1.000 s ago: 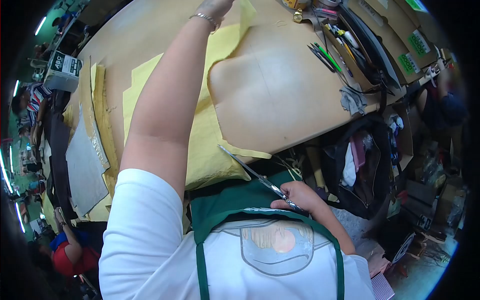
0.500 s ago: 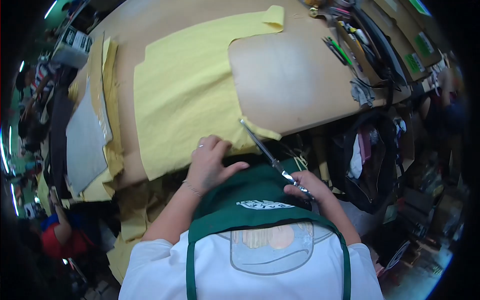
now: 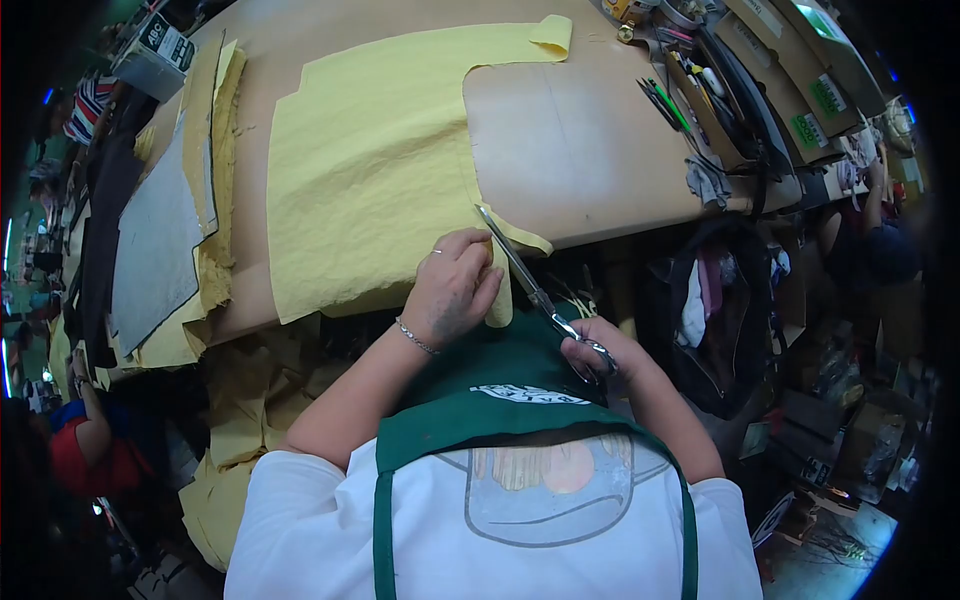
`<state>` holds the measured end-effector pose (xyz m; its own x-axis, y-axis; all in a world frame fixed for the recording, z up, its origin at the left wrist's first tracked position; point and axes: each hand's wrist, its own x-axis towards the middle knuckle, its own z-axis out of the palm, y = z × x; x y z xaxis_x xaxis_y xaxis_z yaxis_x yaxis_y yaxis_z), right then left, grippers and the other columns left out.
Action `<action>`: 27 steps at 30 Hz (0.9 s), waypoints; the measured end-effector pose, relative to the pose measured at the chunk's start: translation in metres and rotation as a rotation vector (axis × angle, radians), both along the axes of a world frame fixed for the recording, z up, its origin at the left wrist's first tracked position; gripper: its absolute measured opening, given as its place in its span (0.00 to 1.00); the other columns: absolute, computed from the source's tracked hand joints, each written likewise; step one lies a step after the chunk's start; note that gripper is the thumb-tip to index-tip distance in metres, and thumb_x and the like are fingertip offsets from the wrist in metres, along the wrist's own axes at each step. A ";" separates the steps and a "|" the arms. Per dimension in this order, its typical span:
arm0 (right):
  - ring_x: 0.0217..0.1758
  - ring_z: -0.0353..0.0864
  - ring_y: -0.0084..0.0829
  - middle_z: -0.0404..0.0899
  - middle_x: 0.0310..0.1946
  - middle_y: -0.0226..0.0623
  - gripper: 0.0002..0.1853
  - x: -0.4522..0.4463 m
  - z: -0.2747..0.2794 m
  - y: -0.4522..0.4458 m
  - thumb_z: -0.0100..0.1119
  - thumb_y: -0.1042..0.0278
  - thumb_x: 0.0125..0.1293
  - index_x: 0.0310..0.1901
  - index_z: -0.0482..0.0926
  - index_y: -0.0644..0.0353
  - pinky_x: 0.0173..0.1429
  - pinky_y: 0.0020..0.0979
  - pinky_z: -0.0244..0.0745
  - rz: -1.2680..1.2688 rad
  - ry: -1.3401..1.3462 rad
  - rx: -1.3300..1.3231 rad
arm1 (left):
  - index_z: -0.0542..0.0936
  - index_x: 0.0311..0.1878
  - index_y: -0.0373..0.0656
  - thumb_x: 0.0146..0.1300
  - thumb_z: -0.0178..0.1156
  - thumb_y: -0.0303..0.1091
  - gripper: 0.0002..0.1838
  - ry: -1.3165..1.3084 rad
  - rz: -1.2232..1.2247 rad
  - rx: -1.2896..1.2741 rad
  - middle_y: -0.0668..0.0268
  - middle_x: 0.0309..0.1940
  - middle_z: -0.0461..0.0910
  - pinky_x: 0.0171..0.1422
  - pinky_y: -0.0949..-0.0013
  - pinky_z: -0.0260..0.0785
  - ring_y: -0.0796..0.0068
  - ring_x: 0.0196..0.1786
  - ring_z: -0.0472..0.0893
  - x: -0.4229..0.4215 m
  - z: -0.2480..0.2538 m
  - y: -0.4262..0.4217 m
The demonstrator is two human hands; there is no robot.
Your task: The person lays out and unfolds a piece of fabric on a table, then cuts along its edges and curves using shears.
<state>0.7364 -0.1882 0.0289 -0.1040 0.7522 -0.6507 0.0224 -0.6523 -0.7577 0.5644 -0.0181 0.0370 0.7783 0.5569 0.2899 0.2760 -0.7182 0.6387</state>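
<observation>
A large yellow sheet lies on the table, its near edge hanging over the front. My left hand, with a ring and a bracelet, pinches that near edge beside the scissor blades. The metal scissors are in my right hand, fingers around the handles. Their blades look nearly closed and point up and left, with the tips at the sheet's edge, where a narrow strip branches off to the right.
On the tan table, grey and yellow pieces lie at left. Pens, a grey cloth and boxes are at right. A black bag hangs below. People are at work at both sides.
My left hand has come back from the sheet's far end to its near edge and closed on it. The scissors have moved slightly up with my right hand. The sheet's far part now lies flat.
</observation>
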 end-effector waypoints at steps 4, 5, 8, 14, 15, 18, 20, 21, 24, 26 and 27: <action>0.19 0.67 0.18 0.67 0.15 0.26 0.31 0.013 -0.007 0.008 0.51 0.29 0.49 0.23 0.68 0.57 0.23 0.20 0.64 0.079 0.089 0.067 | 0.69 0.31 0.35 0.52 0.57 0.29 0.09 -0.022 -0.036 -0.068 0.54 0.45 0.73 0.48 0.63 0.67 0.55 0.46 0.73 -0.001 0.000 0.000; 0.19 0.68 0.18 0.67 0.15 0.26 0.32 0.015 -0.007 0.010 0.50 0.28 0.49 0.23 0.68 0.57 0.24 0.20 0.64 0.082 0.122 0.079 | 0.69 0.32 0.35 0.52 0.57 0.29 0.09 -0.029 -0.039 -0.051 0.54 0.46 0.73 0.49 0.62 0.67 0.55 0.47 0.73 -0.001 0.000 -0.001; 0.19 0.69 0.18 0.68 0.16 0.27 0.33 0.021 -0.009 0.020 0.49 0.27 0.47 0.23 0.67 0.57 0.25 0.20 0.67 0.132 0.083 0.074 | 0.69 0.33 0.35 0.53 0.56 0.28 0.09 -0.047 -0.040 -0.015 0.53 0.46 0.73 0.50 0.62 0.67 0.54 0.48 0.73 -0.001 -0.002 -0.002; 0.19 0.71 0.20 0.69 0.16 0.28 0.34 0.025 -0.005 0.029 0.50 0.26 0.46 0.22 0.68 0.58 0.25 0.22 0.68 0.185 0.081 0.058 | 0.70 0.40 0.33 0.55 0.55 0.28 0.11 -0.077 -0.016 -0.017 0.51 0.44 0.73 0.52 0.60 0.66 0.53 0.50 0.72 -0.007 -0.009 -0.007; 0.20 0.71 0.20 0.69 0.16 0.28 0.34 0.026 -0.005 0.029 0.50 0.26 0.46 0.22 0.68 0.58 0.25 0.22 0.68 0.190 0.079 0.059 | 0.70 0.42 0.33 0.55 0.55 0.27 0.12 -0.082 -0.020 -0.012 0.51 0.43 0.73 0.52 0.60 0.66 0.53 0.50 0.72 -0.007 -0.010 -0.007; 0.20 0.71 0.20 0.69 0.16 0.29 0.34 0.029 -0.001 0.027 0.51 0.27 0.46 0.22 0.69 0.59 0.25 0.22 0.68 0.221 0.033 0.057 | 0.69 0.45 0.32 0.55 0.55 0.27 0.15 -0.067 -0.027 -0.010 0.51 0.43 0.73 0.52 0.59 0.65 0.53 0.51 0.72 -0.008 -0.010 -0.007; 0.20 0.71 0.21 0.70 0.16 0.29 0.34 0.029 0.002 0.028 0.52 0.27 0.46 0.22 0.69 0.59 0.26 0.23 0.68 0.235 0.005 0.056 | 0.69 0.45 0.32 0.55 0.55 0.27 0.15 -0.059 -0.027 -0.012 0.50 0.42 0.73 0.52 0.59 0.65 0.52 0.51 0.72 -0.009 -0.008 -0.008; 0.20 0.71 0.21 0.70 0.16 0.29 0.34 0.029 0.002 0.029 0.51 0.27 0.46 0.22 0.69 0.59 0.26 0.23 0.68 0.235 -0.001 0.057 | 0.69 0.45 0.32 0.55 0.55 0.27 0.15 -0.061 -0.027 -0.012 0.50 0.42 0.73 0.52 0.59 0.65 0.52 0.51 0.72 -0.009 -0.007 -0.008; 0.19 0.68 0.19 0.69 0.15 0.27 0.32 0.026 0.004 0.031 0.52 0.29 0.47 0.21 0.68 0.58 0.24 0.20 0.65 0.213 0.019 0.064 | 0.69 0.44 0.32 0.56 0.54 0.27 0.13 -0.055 -0.047 0.002 0.50 0.42 0.73 0.52 0.59 0.65 0.52 0.51 0.72 -0.010 -0.005 -0.010; 0.19 0.67 0.17 0.68 0.15 0.25 0.31 0.024 0.005 0.034 0.53 0.30 0.48 0.20 0.67 0.57 0.23 0.19 0.63 0.203 0.030 0.069 | 0.69 0.43 0.33 0.56 0.53 0.28 0.12 -0.041 -0.056 0.020 0.50 0.43 0.73 0.53 0.58 0.64 0.51 0.52 0.71 -0.011 -0.004 -0.012; 0.18 0.67 0.18 0.68 0.15 0.26 0.31 0.023 0.005 0.036 0.53 0.30 0.48 0.20 0.67 0.57 0.23 0.19 0.63 0.202 0.028 0.071 | 0.69 0.42 0.33 0.56 0.53 0.28 0.12 -0.031 -0.056 0.030 0.50 0.43 0.73 0.53 0.58 0.64 0.51 0.52 0.71 -0.011 -0.004 -0.013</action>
<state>0.7595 -0.1527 0.0342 -0.2750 0.7580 -0.5915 0.1258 -0.5815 -0.8037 0.5533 -0.0307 0.0326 0.7984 0.5036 0.3301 0.2156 -0.7509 0.6242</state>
